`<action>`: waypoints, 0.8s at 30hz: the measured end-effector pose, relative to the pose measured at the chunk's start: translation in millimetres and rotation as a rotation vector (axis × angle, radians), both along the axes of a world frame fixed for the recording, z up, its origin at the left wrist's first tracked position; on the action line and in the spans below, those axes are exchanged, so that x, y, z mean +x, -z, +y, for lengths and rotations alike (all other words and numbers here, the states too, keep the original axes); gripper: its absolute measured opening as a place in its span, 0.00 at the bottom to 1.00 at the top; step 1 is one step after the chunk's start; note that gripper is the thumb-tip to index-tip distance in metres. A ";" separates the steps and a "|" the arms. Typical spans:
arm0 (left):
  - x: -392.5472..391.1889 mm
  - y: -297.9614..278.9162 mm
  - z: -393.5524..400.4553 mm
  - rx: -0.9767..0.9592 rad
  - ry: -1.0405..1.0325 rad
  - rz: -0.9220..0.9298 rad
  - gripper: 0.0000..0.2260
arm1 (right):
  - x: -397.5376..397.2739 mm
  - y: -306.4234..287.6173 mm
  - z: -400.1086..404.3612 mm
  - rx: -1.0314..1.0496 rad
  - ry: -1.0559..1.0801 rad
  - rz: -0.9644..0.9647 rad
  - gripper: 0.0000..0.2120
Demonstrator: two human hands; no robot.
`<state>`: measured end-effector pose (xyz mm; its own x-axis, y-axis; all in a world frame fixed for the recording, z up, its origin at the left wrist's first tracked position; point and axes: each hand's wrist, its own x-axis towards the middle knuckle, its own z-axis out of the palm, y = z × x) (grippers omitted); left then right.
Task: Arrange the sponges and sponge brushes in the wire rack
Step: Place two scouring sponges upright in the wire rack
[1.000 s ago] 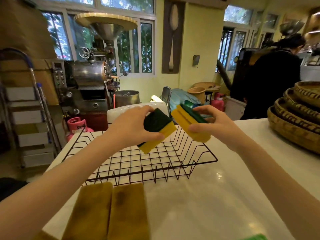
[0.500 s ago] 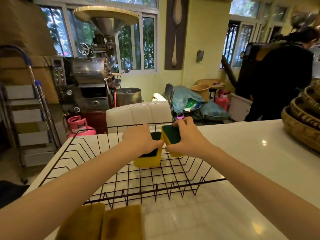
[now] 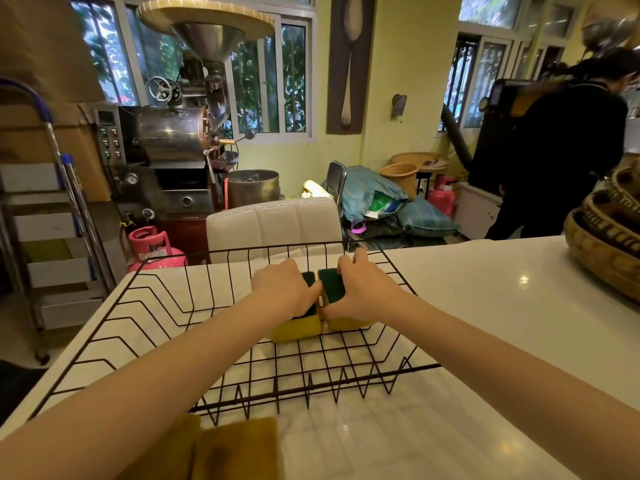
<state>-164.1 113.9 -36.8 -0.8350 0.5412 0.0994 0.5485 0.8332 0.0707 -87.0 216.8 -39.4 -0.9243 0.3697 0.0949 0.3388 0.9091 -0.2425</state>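
White counter, hands gripping sponges in rack

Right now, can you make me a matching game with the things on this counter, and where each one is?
Things:
1. sponges
2. rack
3. baskets
4. brown pads

Places:
A. stacked at the counter's right edge
B. on the counter, nearer than the rack
C. side by side in the rack, a hand on each
D. in the middle of the white counter

Pairs: 1-C, 2-D, 3-A, 4-B. The left hand and right hand each press one sponge.
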 end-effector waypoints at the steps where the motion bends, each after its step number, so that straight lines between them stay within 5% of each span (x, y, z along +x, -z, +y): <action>1: 0.0 0.2 0.4 -0.010 -0.002 0.008 0.26 | 0.0 1.6 -0.7 0.003 -0.006 0.001 0.34; 13: -3.9 8.9 7.8 -0.098 0.054 0.091 0.24 | 4.5 8.1 -3.2 -0.109 -0.060 -0.153 0.33; 21: -12.1 -16.5 -16.5 -0.037 0.192 -0.431 0.27 | 6.6 8.1 -2.5 -0.018 -0.091 -0.161 0.35; 24: -11.3 -11.4 -28.6 -0.066 0.286 -0.374 0.29 | 8.9 7.2 -1.6 0.005 -0.121 -0.162 0.32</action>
<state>-175.4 85.3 -25.4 -0.6231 0.7499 -0.2222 0.7038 0.6615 0.2588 -78.0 215.3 -46.6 -0.9654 0.2545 -0.0573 0.2608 0.9466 -0.1893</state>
